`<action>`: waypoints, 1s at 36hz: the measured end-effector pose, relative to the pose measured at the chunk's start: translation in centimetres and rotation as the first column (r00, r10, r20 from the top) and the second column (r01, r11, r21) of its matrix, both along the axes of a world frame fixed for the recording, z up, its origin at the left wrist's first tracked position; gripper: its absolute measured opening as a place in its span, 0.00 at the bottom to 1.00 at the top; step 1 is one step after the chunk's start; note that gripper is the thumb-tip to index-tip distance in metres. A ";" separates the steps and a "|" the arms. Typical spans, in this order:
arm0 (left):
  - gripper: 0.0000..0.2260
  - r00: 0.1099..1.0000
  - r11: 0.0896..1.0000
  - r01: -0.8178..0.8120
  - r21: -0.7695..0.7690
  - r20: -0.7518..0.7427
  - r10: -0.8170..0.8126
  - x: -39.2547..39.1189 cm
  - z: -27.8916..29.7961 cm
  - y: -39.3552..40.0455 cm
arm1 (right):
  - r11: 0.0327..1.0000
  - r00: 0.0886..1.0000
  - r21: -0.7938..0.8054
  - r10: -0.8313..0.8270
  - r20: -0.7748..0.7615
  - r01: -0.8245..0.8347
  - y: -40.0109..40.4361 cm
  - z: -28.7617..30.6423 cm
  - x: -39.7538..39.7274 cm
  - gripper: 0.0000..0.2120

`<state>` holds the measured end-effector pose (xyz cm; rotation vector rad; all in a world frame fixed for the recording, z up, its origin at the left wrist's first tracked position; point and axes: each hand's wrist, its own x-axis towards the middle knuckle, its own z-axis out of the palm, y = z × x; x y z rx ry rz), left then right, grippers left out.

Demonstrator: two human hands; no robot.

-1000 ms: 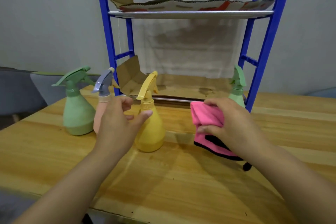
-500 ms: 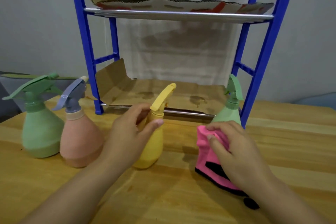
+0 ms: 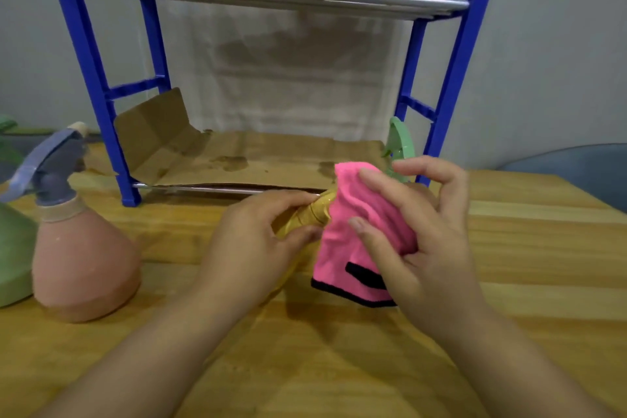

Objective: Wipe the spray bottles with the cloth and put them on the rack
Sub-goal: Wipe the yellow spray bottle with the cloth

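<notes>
The yellow spray bottle (image 3: 307,215) sits at picture centre, tilted so its neck points toward 2 o'clock, most of its body hidden by the left hand (image 3: 251,248), whose fingers and thumb are wrapped around it. At 3 o'clock from the bottle, the right hand (image 3: 417,237) presses the pink cloth (image 3: 353,234) with black trim over the bottle's head, fingers curled on the fabric. At 1 o'clock behind the cloth, a green spray bottle's (image 3: 400,142) trigger top peeks out beside the blue rack (image 3: 95,75). At 9 o'clock a pink spray bottle (image 3: 81,261) with a grey-blue trigger stands upright on the wooden table (image 3: 339,366), touching another green bottle (image 3: 12,254) cut by the left edge. Cardboard (image 3: 258,159) lines the rack's lower shelf.
</notes>
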<state>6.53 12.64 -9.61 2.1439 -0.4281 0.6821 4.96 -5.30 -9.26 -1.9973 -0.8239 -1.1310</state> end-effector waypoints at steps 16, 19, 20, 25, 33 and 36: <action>0.16 0.996 0.994 -0.006 0.111 0.089 -0.004 -0.8 -0.3 0.4 | 0.989 0.998 -0.144 -0.046 -0.047 0.039 -0.7 -0.7 1.4 0.21; 0.16 0.998 0.992 0.017 0.122 0.057 -0.024 -1.2 -0.2 0.5 | 0.982 0.983 -0.098 -0.169 -0.066 0.162 -1.0 -0.1 2.0 0.15; 0.17 0.998 0.993 0.030 0.118 0.045 -0.035 -1.3 -0.2 0.5 | 0.979 0.983 -0.103 -0.182 -0.035 0.178 -1.1 -0.1 2.0 0.16; 0.18 0.997 0.997 0.063 0.036 0.032 -0.064 -1.3 0.0 0.5 | 0.986 0.980 -0.055 0.152 -0.127 -0.160 -0.1 -0.5 0.2 0.14; 0.15 0.988 0.979 0.144 -0.143 -0.035 -0.151 -1.3 -0.2 0.5 | 0.985 0.987 -0.072 -0.158 0.001 0.158 -1.5 0.7 1.9 0.16; 0.14 0.976 0.956 0.181 -0.230 -0.077 -0.204 -1.4 -0.1 0.3 | 0.982 0.983 -0.030 -0.184 0.003 0.184 -1.8 0.1 2.1 0.16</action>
